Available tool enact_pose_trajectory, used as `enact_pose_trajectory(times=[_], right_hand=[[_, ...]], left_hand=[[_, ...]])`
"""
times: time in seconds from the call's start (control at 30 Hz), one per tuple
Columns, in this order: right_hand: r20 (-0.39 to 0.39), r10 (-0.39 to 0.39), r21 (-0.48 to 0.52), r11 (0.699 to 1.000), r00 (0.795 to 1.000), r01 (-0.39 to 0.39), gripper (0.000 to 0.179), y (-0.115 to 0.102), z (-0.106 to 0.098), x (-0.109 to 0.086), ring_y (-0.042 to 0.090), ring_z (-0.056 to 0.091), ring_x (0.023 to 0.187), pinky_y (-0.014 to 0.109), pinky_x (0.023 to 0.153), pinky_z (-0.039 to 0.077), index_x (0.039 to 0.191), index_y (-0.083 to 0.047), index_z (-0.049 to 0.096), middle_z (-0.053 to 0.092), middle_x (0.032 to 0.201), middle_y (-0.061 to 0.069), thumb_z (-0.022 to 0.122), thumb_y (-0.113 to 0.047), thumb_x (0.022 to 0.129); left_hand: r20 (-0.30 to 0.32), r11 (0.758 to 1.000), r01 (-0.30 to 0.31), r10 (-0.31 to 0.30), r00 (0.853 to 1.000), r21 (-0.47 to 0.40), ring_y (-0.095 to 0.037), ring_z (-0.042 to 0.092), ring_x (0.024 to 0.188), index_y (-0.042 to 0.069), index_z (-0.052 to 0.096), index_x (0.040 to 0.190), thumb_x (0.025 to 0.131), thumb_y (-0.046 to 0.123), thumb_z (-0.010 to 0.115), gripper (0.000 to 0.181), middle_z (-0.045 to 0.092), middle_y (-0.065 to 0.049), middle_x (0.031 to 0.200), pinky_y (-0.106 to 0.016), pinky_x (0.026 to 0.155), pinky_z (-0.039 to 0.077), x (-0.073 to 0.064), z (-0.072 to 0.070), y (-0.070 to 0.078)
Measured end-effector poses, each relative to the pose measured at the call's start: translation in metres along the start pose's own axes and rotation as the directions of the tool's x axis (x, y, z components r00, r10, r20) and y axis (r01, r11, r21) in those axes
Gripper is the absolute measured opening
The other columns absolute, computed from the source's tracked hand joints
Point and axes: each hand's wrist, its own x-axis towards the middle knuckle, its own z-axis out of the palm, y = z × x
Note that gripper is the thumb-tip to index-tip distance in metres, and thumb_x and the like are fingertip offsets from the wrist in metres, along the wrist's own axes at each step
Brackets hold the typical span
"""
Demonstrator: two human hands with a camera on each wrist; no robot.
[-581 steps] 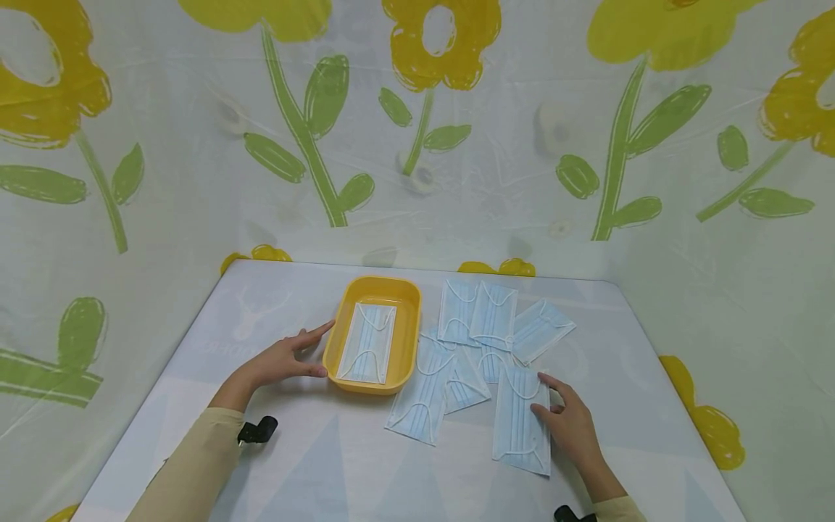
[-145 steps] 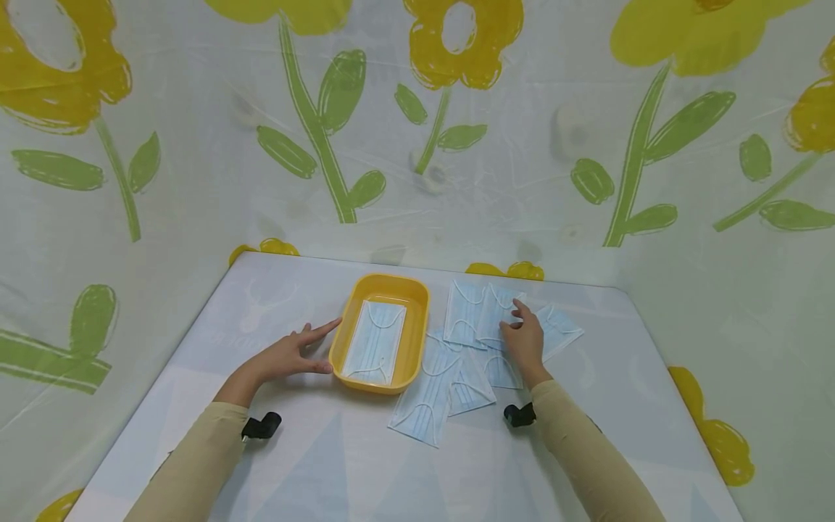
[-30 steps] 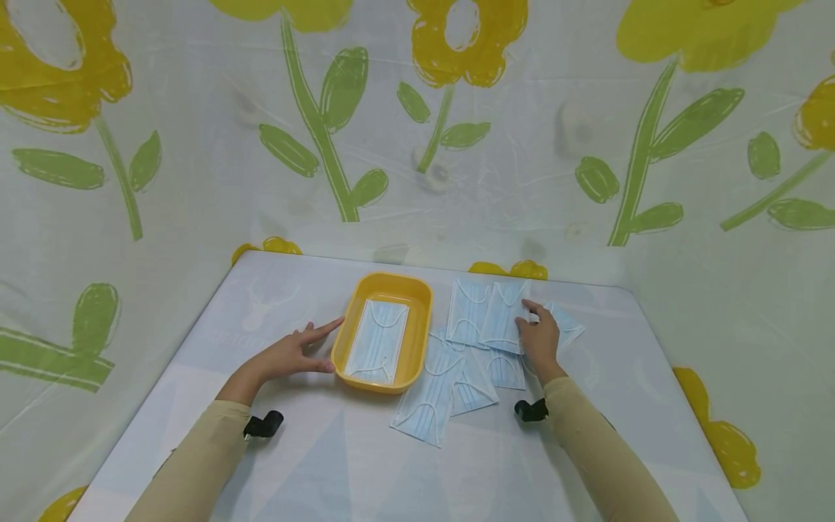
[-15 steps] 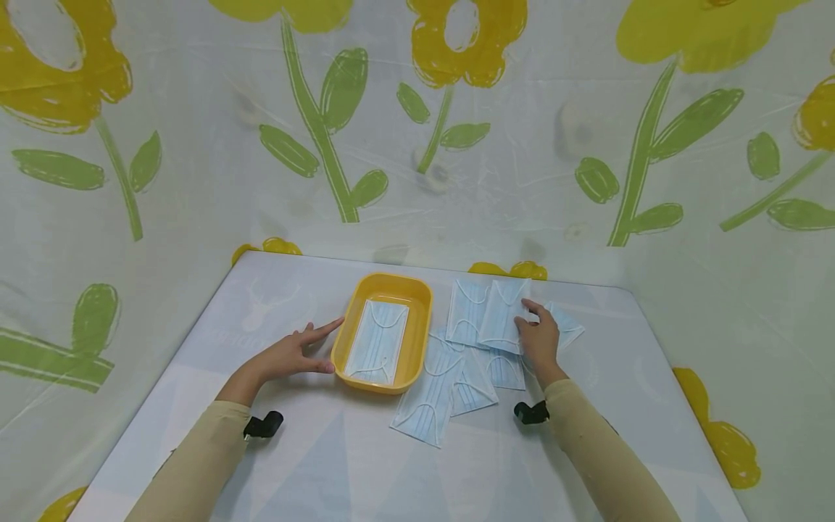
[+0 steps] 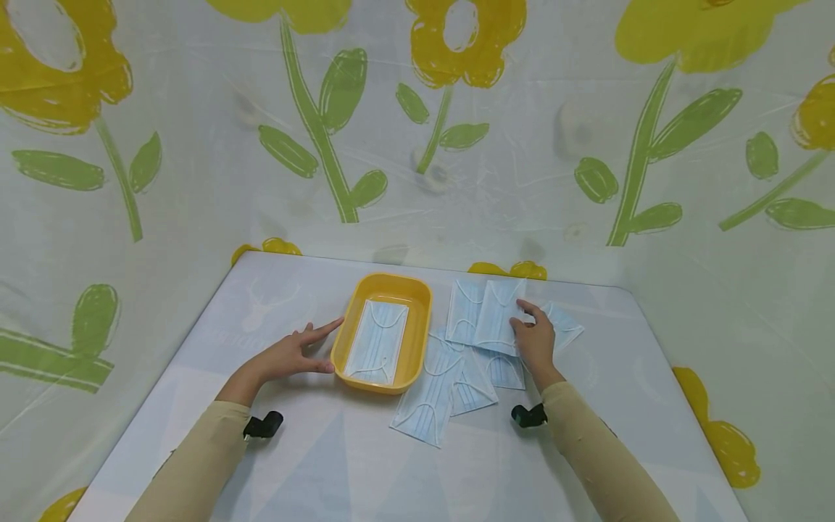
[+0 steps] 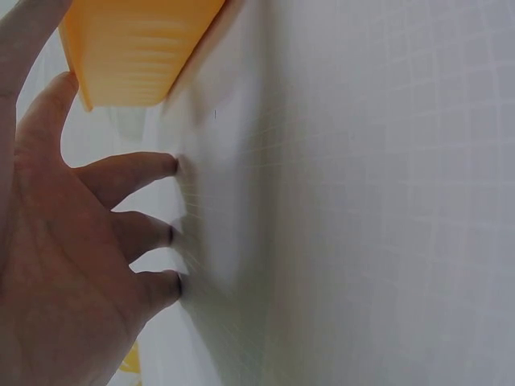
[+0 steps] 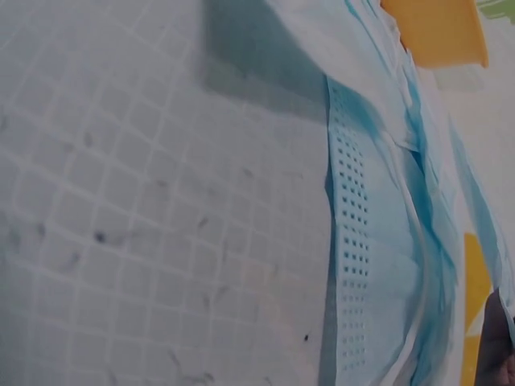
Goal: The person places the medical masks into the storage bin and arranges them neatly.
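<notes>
My right hand (image 5: 536, 341) pinches the right edge of a pale blue pleated face mask (image 5: 499, 315) between thumb and forefinger. That mask overlaps another face mask to its left. In the right wrist view only a fingertip (image 7: 497, 346) shows at the lower right, beside blue mask layers (image 7: 378, 225). My left hand (image 5: 287, 357) has its forefinger and thumb spread against the left side of the yellow tray (image 5: 422, 319). Its other fingertips rest on the table in the left wrist view. Inside the tray lies a face mask (image 5: 378, 341) with white ear loops.
Several more face masks (image 5: 427, 395) lie overlapping right of the tray, one partly behind my right hand (image 5: 566, 325). The white table (image 5: 313, 464) ends at a flower-printed curtain (image 5: 496, 181) behind and on both sides.
The mask once under my right hand at the front right is gone from there. That hand has moved to the back masks, and the pinched mask has just shifted slightly left. My left hand stays put.
</notes>
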Motion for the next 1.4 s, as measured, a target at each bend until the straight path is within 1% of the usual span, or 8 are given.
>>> enact_pose_trajectory(times=[0.17,0.27,0.57,0.63,0.77,0.93,1.23,1.4], right_hand=[[0.005,-0.002,0.005,1.000,1.000,0.002,0.045,0.000,0.001,-0.001,0.028,0.058,0.105,0.027,0.079,0.050,0.144,-0.011,0.057,0.052,0.144,0.014,0.063,-0.009,0.100],[0.010,-0.002,0.017,1.000,1.000,0.002,0.045,-0.001,0.002,-0.004,0.028,0.058,0.103,0.029,0.079,0.049,0.143,-0.011,0.058,0.052,0.144,0.014,0.064,-0.008,0.099],[0.032,-0.017,0.023,1.000,0.999,0.016,0.045,-0.005,0.007,-0.008,0.029,0.058,0.106,0.039,0.089,0.051,0.144,-0.011,0.057,0.052,0.146,0.013,0.063,-0.009,0.100],[0.034,-0.018,0.032,0.999,0.999,0.017,0.044,-0.007,0.008,-0.009,0.030,0.059,0.106,0.040,0.090,0.051,0.143,-0.012,0.058,0.052,0.146,0.012,0.063,-0.009,0.099],[0.037,-0.012,0.033,0.999,0.999,0.011,0.044,-0.008,0.010,-0.010,0.027,0.059,0.103,0.034,0.085,0.051,0.143,-0.013,0.059,0.053,0.146,0.010,0.064,-0.011,0.099],[0.049,-0.017,0.045,0.999,0.999,0.015,0.044,-0.010,0.012,-0.012,0.025,0.058,0.101,0.026,0.079,0.049,0.142,-0.013,0.059,0.054,0.146,0.011,0.065,-0.010,0.099],[0.074,-0.057,0.086,0.995,0.996,0.051,0.043,-0.023,0.017,-0.021,0.027,0.060,0.099,0.028,0.083,0.050,0.141,-0.014,0.061,0.055,0.145,0.008,0.066,-0.011,0.098],[0.089,-0.073,0.094,0.993,0.993,0.065,0.044,-0.030,0.021,-0.026,0.026,0.060,0.098,0.025,0.081,0.050,0.141,-0.014,0.060,0.055,0.145,0.008,0.066,-0.010,0.098]], left_hand=[[0.001,1.000,-0.004,0.004,1.000,-0.006,-0.060,0.000,0.148,0.042,0.024,0.161,0.078,0.060,0.081,0.102,0.012,-0.025,0.167,-0.084,0.106,0.012,0.000,0.000,-0.001],[0.004,1.000,-0.002,0.002,1.000,-0.011,-0.061,-0.001,0.148,0.042,0.024,0.161,0.078,0.059,0.081,0.102,0.011,-0.026,0.167,-0.084,0.106,0.011,0.000,0.000,-0.001],[-0.004,0.999,-0.049,0.049,0.999,0.016,-0.060,0.003,0.148,0.041,0.025,0.161,0.079,0.059,0.080,0.101,0.017,-0.023,0.166,-0.083,0.107,0.012,-0.002,-0.001,-0.002],[-0.002,0.999,-0.046,0.046,0.999,0.015,-0.060,0.003,0.148,0.041,0.025,0.161,0.079,0.060,0.080,0.101,0.016,-0.024,0.166,-0.083,0.107,0.012,-0.002,-0.001,-0.001],[0.000,0.999,-0.038,0.038,0.999,0.009,-0.061,0.002,0.147,0.040,0.025,0.161,0.079,0.060,0.080,0.101,0.015,-0.026,0.166,-0.083,0.107,0.012,-0.002,-0.001,-0.001],[-0.002,0.999,-0.035,0.035,0.999,0.006,-0.061,0.001,0.147,0.040,0.025,0.161,0.079,0.059,0.081,0.101,0.015,-0.025,0.166,-0.084,0.107,0.012,-0.003,-0.001,-0.001],[0.009,0.999,-0.036,0.036,0.999,0.001,-0.060,0.001,0.148,0.040,0.025,0.161,0.079,0.059,0.081,0.102,0.015,-0.024,0.166,-0.083,0.107,0.011,-0.002,-0.001,0.000],[0.010,0.999,-0.045,0.045,0.999,0.004,-0.059,0.002,0.149,0.038,0.025,0.162,0.079,0.058,0.081,0.102,0.017,-0.022,0.166,-0.083,0.107,0.010,0.000,0.000,-0.001]])
